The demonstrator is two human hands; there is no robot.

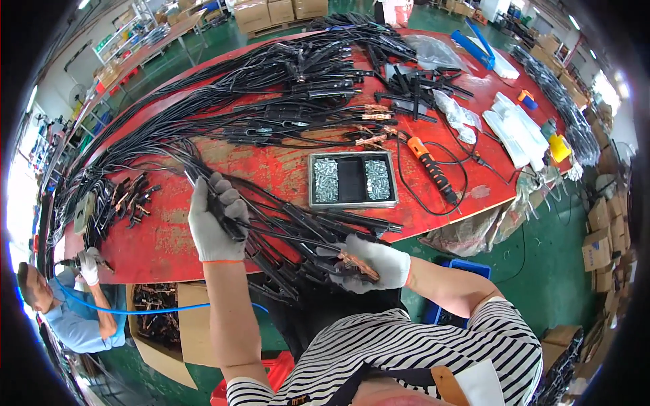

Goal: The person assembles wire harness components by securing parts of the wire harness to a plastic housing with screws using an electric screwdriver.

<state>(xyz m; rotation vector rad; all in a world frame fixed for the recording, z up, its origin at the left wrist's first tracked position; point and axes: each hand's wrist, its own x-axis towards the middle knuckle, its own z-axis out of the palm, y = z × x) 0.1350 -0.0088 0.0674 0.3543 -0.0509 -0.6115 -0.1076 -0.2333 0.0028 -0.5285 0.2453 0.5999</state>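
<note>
- Worn red worktop (177, 238) curves across the room in front of me, above a green floor (531, 247).
- My right hand (374, 264) is curled round a copper spring clamp (359, 266), close to my body at the near edge.
- That clamp lies to the right of my left hand (220, 213) and a little nearer me; its long axis slopes from upper left to lower right, so my right hand is the nearer one, already touching it.
- My left hand is clenched round a slim black clamp handle (229, 220); a black cable (291, 237) spans the gap between my hands.
- Just below and between them, more black handles (274, 269) lie heaped.
- Beyond my right hand sits a tray (353, 204) with silver screws (326, 181) in its two outer compartments.
- Farther right, an orange-and-black electric screwdriver (433, 172) lies beside its looped cord.
- Far left, a co-worker's gloved hand (89, 266) is at the worktop's edge.
</note>
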